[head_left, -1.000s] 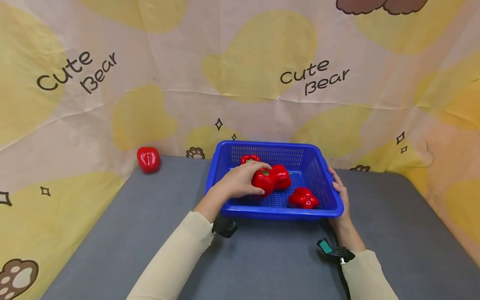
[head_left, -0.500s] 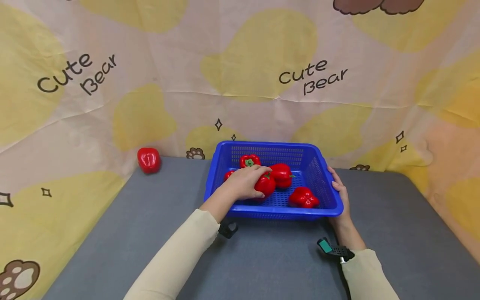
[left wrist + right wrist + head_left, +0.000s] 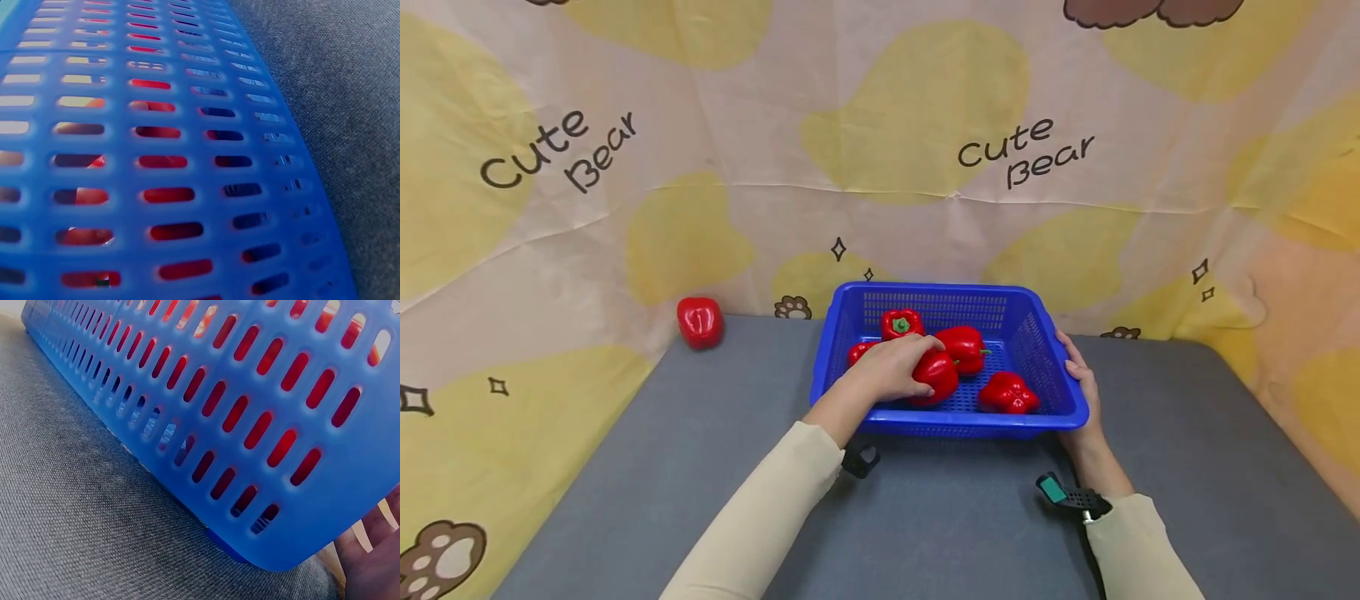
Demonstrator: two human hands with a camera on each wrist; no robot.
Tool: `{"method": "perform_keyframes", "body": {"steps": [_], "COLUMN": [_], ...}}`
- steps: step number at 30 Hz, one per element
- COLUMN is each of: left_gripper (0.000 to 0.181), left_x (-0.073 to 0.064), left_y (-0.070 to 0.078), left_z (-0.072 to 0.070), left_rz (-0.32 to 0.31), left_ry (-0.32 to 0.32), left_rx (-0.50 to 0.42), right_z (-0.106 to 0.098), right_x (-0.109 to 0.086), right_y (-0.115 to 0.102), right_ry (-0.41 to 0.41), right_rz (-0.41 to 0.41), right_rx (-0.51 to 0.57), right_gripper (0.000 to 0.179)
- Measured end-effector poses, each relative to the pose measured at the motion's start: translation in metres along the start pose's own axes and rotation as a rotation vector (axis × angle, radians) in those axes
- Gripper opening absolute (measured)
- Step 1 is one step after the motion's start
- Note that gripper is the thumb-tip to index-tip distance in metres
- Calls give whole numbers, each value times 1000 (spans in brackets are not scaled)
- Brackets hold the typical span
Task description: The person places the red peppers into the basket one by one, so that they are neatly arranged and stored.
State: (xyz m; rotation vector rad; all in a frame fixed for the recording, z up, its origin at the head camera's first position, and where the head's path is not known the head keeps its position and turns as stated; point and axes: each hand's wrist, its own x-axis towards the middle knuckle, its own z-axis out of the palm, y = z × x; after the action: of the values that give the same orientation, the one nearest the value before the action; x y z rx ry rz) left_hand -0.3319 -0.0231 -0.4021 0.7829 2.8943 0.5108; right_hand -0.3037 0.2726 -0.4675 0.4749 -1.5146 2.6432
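Observation:
Inside the blue plastic basket (image 3: 940, 422), my left hand (image 3: 891, 367) grips a red bell pepper (image 3: 937, 379), thumb at its near side and fingers over its top. Its lower part is hidden from the head view. More red bell peppers lie around it: one at the back with its stem up (image 3: 902, 323), one right behind with its stem pointing right (image 3: 962, 348), and one at the front right (image 3: 1008, 393). Another, left of my hand, is partly hidden. My right hand (image 3: 1084, 400) holds the basket's right end, fingertips at the rim. Both wrist views show mostly slotted basket wall.
Another red bell pepper (image 3: 701, 322) lies outside the basket at the back left edge of the grey table (image 3: 925, 517). A patterned cloth (image 3: 880, 150) hangs behind the table and along both sides.
My left hand has shifted slightly right and lower with its bell pepper, whose stem has turned toward the right. More of the peppers behind and left show. My right hand stays on the basket.

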Motion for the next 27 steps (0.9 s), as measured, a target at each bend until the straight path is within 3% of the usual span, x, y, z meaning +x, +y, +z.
{"method": "perform_keyframes", "body": {"steps": [8,17,21,27], "left_gripper": [67,42,37,36], "left_x": [-2,-9,-20,-38], "left_y": [0,-9,-8,-19], "left_z": [-2,-13,-25,-55], "left_rz": [14,33,46,22], "left_ry": [40,228,296,359], "left_rx": [-26,-95,-95,-96], "right_z": [0,1,3,1], "right_x": [2,2,1,1], "right_y": [0,2,2,1], "right_ry": [-20,-38,-7,-35], "right_rz": [1,-7,10,-19], "right_rx": [20,19,-53,20], "right_gripper": [49,49,51,49]}}
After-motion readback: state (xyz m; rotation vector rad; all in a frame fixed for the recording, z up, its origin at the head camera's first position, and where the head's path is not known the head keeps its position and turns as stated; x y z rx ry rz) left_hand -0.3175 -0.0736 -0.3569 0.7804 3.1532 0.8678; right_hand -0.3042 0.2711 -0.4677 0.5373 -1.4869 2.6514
